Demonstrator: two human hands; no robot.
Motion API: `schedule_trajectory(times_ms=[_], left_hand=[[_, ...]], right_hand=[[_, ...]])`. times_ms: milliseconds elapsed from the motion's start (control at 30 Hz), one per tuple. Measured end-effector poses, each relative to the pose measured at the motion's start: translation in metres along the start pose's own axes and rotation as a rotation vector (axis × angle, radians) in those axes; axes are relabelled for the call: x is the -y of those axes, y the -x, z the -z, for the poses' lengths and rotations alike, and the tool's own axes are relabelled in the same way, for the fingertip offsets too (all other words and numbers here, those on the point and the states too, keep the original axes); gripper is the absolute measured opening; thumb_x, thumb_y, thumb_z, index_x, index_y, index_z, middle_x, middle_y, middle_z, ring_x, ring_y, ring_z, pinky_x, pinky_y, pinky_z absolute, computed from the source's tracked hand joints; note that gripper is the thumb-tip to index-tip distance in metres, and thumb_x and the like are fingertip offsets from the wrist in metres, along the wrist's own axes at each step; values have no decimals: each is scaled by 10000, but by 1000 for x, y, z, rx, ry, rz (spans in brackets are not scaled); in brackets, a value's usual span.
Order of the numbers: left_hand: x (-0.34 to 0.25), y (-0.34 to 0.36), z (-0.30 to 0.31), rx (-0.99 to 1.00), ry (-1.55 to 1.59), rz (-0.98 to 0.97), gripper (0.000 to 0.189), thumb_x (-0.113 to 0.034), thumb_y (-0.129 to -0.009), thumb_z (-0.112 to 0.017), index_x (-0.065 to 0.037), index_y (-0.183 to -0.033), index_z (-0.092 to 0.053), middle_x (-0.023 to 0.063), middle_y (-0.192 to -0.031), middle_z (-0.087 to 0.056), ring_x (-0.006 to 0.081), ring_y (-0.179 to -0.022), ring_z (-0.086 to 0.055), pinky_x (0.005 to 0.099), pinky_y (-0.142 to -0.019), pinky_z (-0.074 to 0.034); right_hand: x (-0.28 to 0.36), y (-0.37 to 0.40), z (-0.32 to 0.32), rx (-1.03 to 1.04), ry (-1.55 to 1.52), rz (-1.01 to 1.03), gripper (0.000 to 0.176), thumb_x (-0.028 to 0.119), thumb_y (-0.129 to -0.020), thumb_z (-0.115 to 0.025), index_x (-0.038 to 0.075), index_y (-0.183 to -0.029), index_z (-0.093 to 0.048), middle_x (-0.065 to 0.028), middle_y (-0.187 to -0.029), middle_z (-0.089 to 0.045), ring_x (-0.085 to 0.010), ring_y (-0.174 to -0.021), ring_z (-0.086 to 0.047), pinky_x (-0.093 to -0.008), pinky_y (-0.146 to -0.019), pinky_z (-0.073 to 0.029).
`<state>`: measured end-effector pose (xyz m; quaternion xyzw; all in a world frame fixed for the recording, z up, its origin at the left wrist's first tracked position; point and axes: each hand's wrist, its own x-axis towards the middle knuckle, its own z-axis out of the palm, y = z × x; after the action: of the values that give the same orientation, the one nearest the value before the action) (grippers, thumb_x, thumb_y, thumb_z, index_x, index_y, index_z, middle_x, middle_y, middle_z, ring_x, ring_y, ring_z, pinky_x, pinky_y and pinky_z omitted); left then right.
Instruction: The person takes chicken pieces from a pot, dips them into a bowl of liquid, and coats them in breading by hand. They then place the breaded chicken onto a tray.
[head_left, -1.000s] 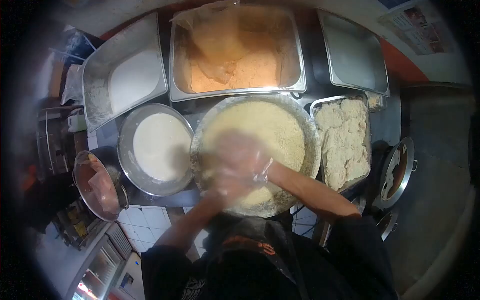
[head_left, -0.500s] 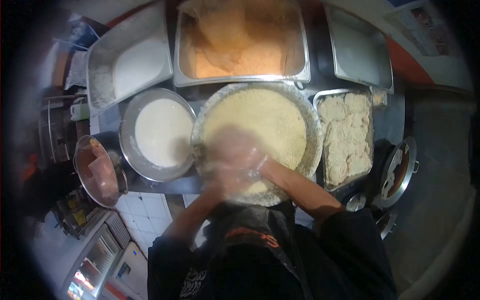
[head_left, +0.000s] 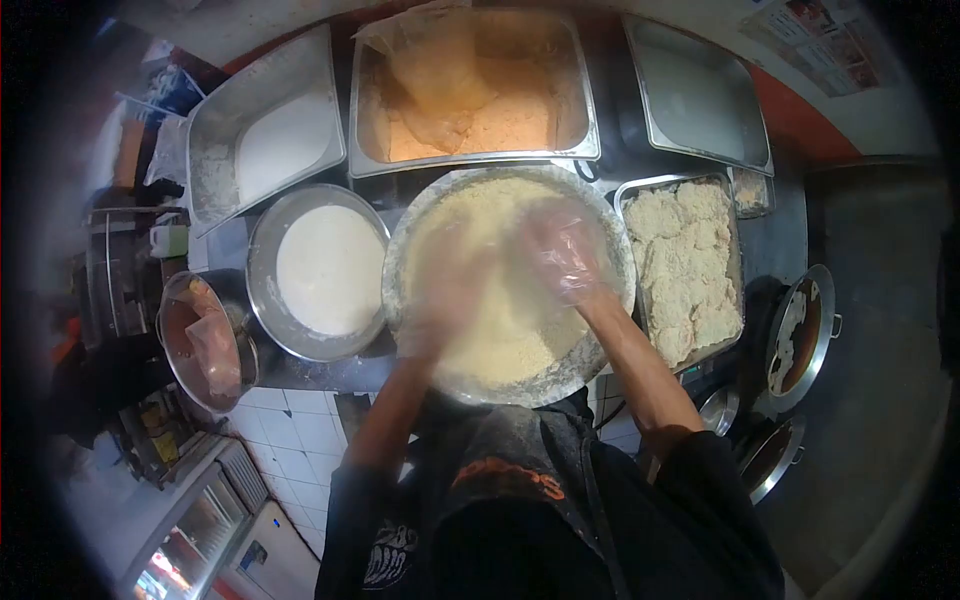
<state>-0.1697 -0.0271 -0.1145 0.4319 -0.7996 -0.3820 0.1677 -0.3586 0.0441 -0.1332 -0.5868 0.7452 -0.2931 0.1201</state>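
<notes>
Both of my hands are in a wide round bowl (head_left: 622, 260) of pale yellow breading flour (head_left: 510, 355). My right hand (head_left: 562, 250), in a thin clear plastic glove, is over the flour at the bowl's right side; its fingers are blurred. My left hand (head_left: 445, 290) is strongly smeared by motion at the left side, so neither its fingers nor anything in them can be made out. On the right stands a metal tray (head_left: 741, 300) full of flour-coated pieces (head_left: 685, 265). A metal bowl (head_left: 263, 265) of white liquid or batter (head_left: 332, 268) stands left.
Behind the bowl are a pan of white powder (head_left: 280, 145), a pan of orange powder (head_left: 525, 120) with a plastic bag (head_left: 435, 80), and another deep pan (head_left: 700, 100). A pot (head_left: 172, 350) is at left; a pot with brownish contents (head_left: 808, 335) is at right.
My hands were together at the bowl's lower left and are now apart. The right hand has moved up and right; the left remains on the left side. The view has shifted slightly.
</notes>
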Motion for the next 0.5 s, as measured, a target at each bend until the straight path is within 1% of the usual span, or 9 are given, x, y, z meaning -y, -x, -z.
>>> schedule_trajectory(times_ms=[33, 100, 133, 200, 233, 300, 333, 467, 500], left_hand=[[-2, 2, -3, 4, 2, -5, 629, -391, -999, -598, 4, -1463, -441, 258, -1458, -477, 412, -1388, -399, 491, -1165, -319], [-4, 10, -11, 84, 122, -70, 564, -394, -1014, -567, -39, -1443, -479, 246, -1443, -494, 419, -1350, -435, 491, -1155, -334], [-14, 8, -11, 88, 124, -65, 564, -394, -1014, -567, -39, -1443, -479, 246, -1443, -494, 419, -1350, -435, 491, -1155, -334], [-41, 2, -10, 552, -237, -216, 524, -415, -1022, -540, -78, -1422, -510, 237, -1414, -519, 408, -1319, -470, 486, -1147, -347], [-32, 10, -28, 561, -233, -210, 524, -415, -1022, -540, -78, -1422, -510, 237, -1414, -519, 408, -1319, -470, 486, -1147, -347], [-3, 30, -72, 761, 1108, 453, 529, -463, -1033, -484, -98, -1414, -516, 230, -1389, -536, 393, -1305, -492, 491, -1148, -355], [3, 33, -79, 761, 1449, 586, 538, -470, -1032, -478, -95, -1416, -512, 228, -1391, -535, 390, -1312, -487, 492, -1151, -355], [15, 38, -84, 697, 1614, 542, 572, -495, -1031, -456, -81, -1423, -496, 218, -1400, -533, 378, -1342, -467, 496, -1162, -355], [19, 41, -83, 730, 1611, 563, 580, -502, -1031, -451, -77, -1424, -492, 216, -1403, -532, 375, -1349, -462, 497, -1165, -355]], right_hand=[[6, -7, 12, -4, 3, -4, 329, 225, -884, -648, 21, -1142, -651, -216, -1083, -666, -392, -1040, -632, -490, -935, -501], [22, -26, 42, 475, -67, -326, 312, 267, -893, -634, 21, -1079, -674, -217, -1044, -668, -397, -1012, -628, -498, -899, -496], [25, -25, 41, 481, -67, -330, 312, 267, -893, -634, 21, -1079, -674, -217, -1044, -668, -397, -1012, -628, -498, -899, -496], [33, -24, 32, 179, -56, -138, 328, 335, -915, -601, 36, -1006, -698, -207, -1036, -676, -363, -1013, -630, -495, -876, -498], [29, -20, 21, 187, -59, -146, 328, 335, -915, -601, 36, -1006, -698, -207, -1036, -676, -363, -1013, -630, -495, -876, -498], [16, -16, -10, 1, 205, 359, 363, 370, -949, -555, 57, -1014, -726, -163, -1070, -689, -326, -1047, -625, -472, -919, -486], [50, -55, 24, 556, 252, 267, 387, 406, -968, -538, 102, -1103, -734, -113, -1145, -691, -294, -1171, -591, -441, -1045, -432], [20, -41, -5, 456, 188, 315, 398, 432, -976, -522, 142, -1149, -732, -80, -1171, -694, -286, -1219, -581, -431, -1096, -405], [14, -36, -8, 336, 245, 343, 403, 454, -968, -530, 152, -1135, -737, -75, -1173, -697, -279, -1218, -586, -434, -1094, -413]])
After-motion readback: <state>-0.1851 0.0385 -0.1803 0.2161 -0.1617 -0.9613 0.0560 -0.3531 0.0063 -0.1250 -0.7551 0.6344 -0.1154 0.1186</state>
